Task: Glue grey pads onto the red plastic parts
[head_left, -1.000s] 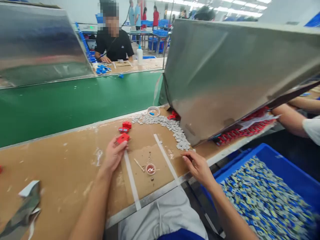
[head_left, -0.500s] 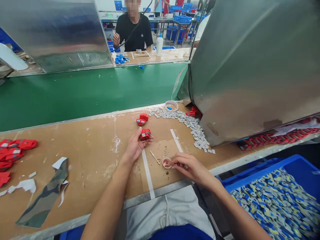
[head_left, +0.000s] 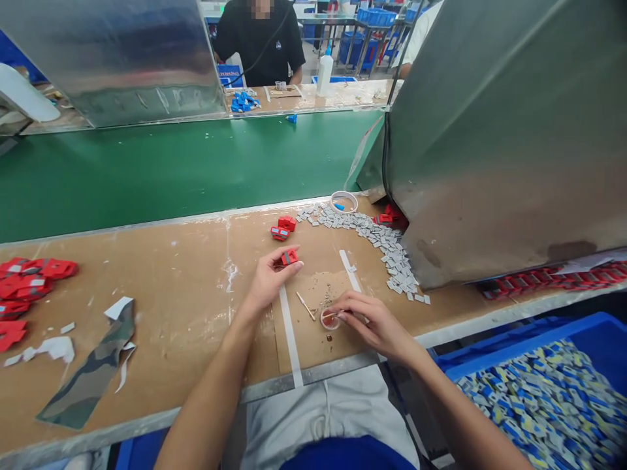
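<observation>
Left hand [head_left: 267, 282]: fingers pinching red part [head_left: 289, 257] just above counter [head_left: 186, 287], long axis roughly left–right, tilted. Right hand [head_left: 375, 323]: fingers pinching thin stick [head_left: 334, 316], tip in small cup [head_left: 330, 319], pointing left. Best practice: load tip lightly, keep part steady, avoid drips.

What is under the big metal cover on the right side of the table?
Under the metal cover, a row of red parts shows along its lower edge, and a few more red parts at its left corner. Whatever lies deeper is hidden by the metal.
</observation>
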The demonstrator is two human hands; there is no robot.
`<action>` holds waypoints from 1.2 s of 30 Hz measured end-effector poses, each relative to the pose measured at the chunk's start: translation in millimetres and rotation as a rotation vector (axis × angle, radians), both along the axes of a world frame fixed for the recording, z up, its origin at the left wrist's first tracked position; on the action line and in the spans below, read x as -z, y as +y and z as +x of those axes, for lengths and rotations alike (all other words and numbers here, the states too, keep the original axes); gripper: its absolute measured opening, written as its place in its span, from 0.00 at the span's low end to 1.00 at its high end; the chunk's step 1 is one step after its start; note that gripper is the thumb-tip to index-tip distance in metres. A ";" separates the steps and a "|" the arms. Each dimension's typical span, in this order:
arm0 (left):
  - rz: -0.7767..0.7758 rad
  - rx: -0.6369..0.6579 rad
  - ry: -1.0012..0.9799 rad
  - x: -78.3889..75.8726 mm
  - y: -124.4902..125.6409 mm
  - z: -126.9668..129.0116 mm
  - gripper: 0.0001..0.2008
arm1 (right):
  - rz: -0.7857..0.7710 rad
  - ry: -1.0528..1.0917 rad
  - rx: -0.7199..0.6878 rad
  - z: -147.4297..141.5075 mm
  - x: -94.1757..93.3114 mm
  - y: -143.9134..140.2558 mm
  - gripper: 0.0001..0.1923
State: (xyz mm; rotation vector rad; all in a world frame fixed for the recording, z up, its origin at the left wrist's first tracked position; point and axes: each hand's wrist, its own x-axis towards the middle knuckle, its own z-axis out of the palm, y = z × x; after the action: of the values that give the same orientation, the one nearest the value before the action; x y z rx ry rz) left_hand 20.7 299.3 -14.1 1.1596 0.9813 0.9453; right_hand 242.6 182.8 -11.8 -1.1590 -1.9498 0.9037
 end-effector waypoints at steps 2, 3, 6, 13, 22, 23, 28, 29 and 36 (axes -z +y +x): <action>0.065 0.048 0.103 -0.9 -1.9 1.1 0.21 | -0.005 0.024 0.014 0.8 1.9 -0.5 0.11; 0.090 0.066 0.137 -0.7 -2.8 1.7 0.20 | -0.006 0.037 0.021 1.4 2.9 -0.7 0.11; 0.158 0.071 0.232 2.7 -4.5 3.3 0.19 | -0.016 0.064 0.049 4.4 5.8 -1.5 0.11; 0.338 0.102 0.422 16.0 0.0 -0.9 0.14 | -0.028 0.116 0.112 12.1 12.3 -2.3 0.11; 0.601 0.108 0.797 13.7 12.9 -28.8 0.21 | -0.128 0.195 0.207 16.0 20.1 -6.5 0.15; 0.625 0.099 0.834 13.8 14.2 -31.9 0.20 | -0.144 0.199 0.218 16.5 21.6 -6.8 0.16; 0.675 -0.023 1.014 17.8 14.4 -34.6 0.15 | -0.199 0.207 0.263 18.0 28.2 -6.9 0.20; 0.655 -0.033 1.035 19.3 14.1 -32.7 0.16 | -0.206 0.206 0.267 17.9 28.8 -6.7 0.20; 0.585 -0.090 0.987 21.3 22.1 -27.8 0.08 | -0.223 0.216 0.280 17.4 30.9 -5.1 0.21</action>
State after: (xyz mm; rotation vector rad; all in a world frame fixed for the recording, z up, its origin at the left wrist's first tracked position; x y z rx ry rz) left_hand -7.1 321.5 -35.4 2.1941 1.5889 0.7243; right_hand 260.1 177.8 -42.7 -1.3595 -1.4985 1.0637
